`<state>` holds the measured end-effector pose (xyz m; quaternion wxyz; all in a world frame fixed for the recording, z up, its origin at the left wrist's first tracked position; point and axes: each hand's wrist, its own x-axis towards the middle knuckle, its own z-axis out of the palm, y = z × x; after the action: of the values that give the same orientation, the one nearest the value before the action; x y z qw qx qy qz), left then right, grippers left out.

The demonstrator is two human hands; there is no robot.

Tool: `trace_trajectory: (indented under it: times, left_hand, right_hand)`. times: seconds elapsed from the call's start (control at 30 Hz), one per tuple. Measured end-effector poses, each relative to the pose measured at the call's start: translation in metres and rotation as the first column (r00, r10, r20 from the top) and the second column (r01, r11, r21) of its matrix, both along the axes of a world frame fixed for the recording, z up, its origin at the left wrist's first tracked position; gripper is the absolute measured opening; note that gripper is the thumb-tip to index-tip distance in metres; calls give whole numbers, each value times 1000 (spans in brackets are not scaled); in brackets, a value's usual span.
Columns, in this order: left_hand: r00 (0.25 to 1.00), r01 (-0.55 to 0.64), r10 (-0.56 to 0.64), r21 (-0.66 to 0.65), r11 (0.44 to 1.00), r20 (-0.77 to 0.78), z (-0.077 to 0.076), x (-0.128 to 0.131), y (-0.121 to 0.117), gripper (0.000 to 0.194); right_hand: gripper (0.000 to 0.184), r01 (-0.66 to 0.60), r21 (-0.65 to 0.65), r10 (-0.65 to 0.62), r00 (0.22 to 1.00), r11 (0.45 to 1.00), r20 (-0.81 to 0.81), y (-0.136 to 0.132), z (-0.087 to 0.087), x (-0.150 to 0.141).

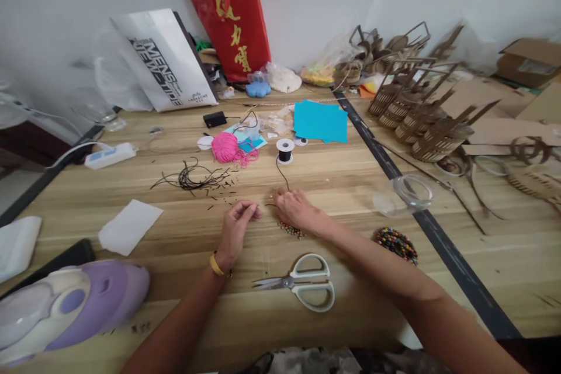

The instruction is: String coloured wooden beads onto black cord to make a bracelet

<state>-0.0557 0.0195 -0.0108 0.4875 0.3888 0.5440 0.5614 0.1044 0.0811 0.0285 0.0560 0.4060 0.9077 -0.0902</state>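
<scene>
My left hand point(239, 225) is closed in a pinch just above the table; whatever sits between its fingertips is too small to make out. To its right, my right hand point(295, 208) has its fingers closed on a thin black cord point(283, 171), which runs down from a white spool point(285, 146). A short dark end of cord sticks out toward my left hand. Small multicoloured beads point(293, 229) lie under and beside my right hand, partly hidden by it. Scissors with pale handles point(293, 282) rest on the table nearer to me, blades pointing left.
Cut black cords point(193, 178) and short snippets lie left of centre, near pink yarn point(225, 147). Coiled bead strands point(397, 244) sit beside my right forearm. A purple-and-white appliance point(100, 304) stands at front left. Blue sheets point(319, 121) and woven baskets point(421, 111) are farther back.
</scene>
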Motion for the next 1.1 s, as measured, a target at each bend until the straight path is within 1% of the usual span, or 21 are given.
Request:
trace_trajectory:
  times: [0.1, 0.2, 0.3, 0.4, 0.43, 0.47, 0.5, 0.53, 0.57, 0.63, 0.67, 0.73, 0.77, 0.8, 0.83, 0.87, 0.93, 1.0, 1.03, 1.07, 1.1]
  left_hand:
    - [1000, -14, 14, -4, 1000, -2, -1, -2, 2, 18]
    - [1000, -4, 5, 3, 1000, -21, 0, -3, 3, 18]
    - [998, 24, -23, 20, 1000, -56, 4, -2, 3, 19]
    - [992, 63, -58, 36, 997, -114, 9, 1, 3, 18]
    - [988, 78, -72, 39, 996, -134, 11, 2, 3, 18]
    - [984, 96, -89, 40, 995, -155, 12, 3, 4, 18]
    - [978, 117, -109, 38, 992, -178, 12, 4, 4, 19]
    - [969, 144, -134, 33, 989, -205, 12, 6, 5, 19]
    - [958, 174, -162, 28, 984, -238, 11, 8, 5, 19]
    - [917, 251, -231, 21, 968, -325, 7, 14, 5, 20]
    - [891, 288, -256, 32, 957, -375, 5, 17, 5, 20]
    - [820, 381, -301, 72, 922, -487, 2, 24, 4, 22]
    - [781, 425, -308, 101, 900, -544, 1, 27, 4, 22]
    - [732, 469, -313, 113, 876, -605, 1, 31, 4, 23]
    - [686, 498, -310, 113, 860, -659, 0, 33, 4, 24]
    - [636, 527, -310, 104, 844, -707, 0, 36, 3, 26]
    - [534, 579, -320, 63, 813, -782, -1, 40, 3, 32]
    - [432, 635, -334, 19, 772, -838, -2, 43, 3, 38]
    - [384, 658, -336, 0, 753, -860, -3, 44, 2, 40]
    - [341, 676, -334, -18, 737, -878, -4, 44, 2, 42]
    - [305, 688, -331, -33, 725, -893, -5, 45, 1, 45]
  right_hand:
    - [25, -17, -12, 17, 1000, 1000, -14, 1, -4, -8]
    - [24, -30, -32, 28, 998, 999, -48, 3, -5, -8]
    - [21, -17, -43, 12, 994, 999, -109, 10, -4, 3]
    - [18, 22, -56, -34, 974, 998, -224, 20, 1, 24]
    - [14, 62, -117, -102, 920, 991, -379, 23, 3, 32]
    - [11, 69, -196, -165, 830, 978, -532, 25, 5, 41]
    - [10, 40, -286, -227, 717, 957, -660, 26, 7, 50]
    - [10, 5, -366, -299, 589, 931, -751, 26, 8, 59]
    - [12, -39, -425, -356, 480, 904, -801, 26, 10, 67]
    - [18, -76, -483, -437, 319, 872, -841, 24, 10, 82]
    - [19, -62, -498, -468, 259, 865, -845, 23, 10, 89]
    - [23, 2, -508, -498, 195, 861, -845, 21, 7, 102]
    - [25, 59, -498, -500, 166, 865, -850, 21, 5, 108]
    - [25, 132, -471, -487, 145, 872, -861, 21, 3, 113]
    - [23, 214, -423, -457, 149, 881, -877, 20, 1, 119]
    - [21, 299, -353, -413, 167, 887, -895, 19, -1, 123]
    - [18, 447, -186, -311, 223, 875, -924, 15, -6, 128]
    - [16, 484, -71, -234, 287, 872, -929, 8, -13, 125]
    - [16, 474, -51, -217, 302, 879, -928, 2, -16, 121]
    - [16, 442, -61, -219, 315, 895, -923, -3, -21, 116]
    - [17, 420, -91, -233, 302, 903, -924, -9, -25, 109]
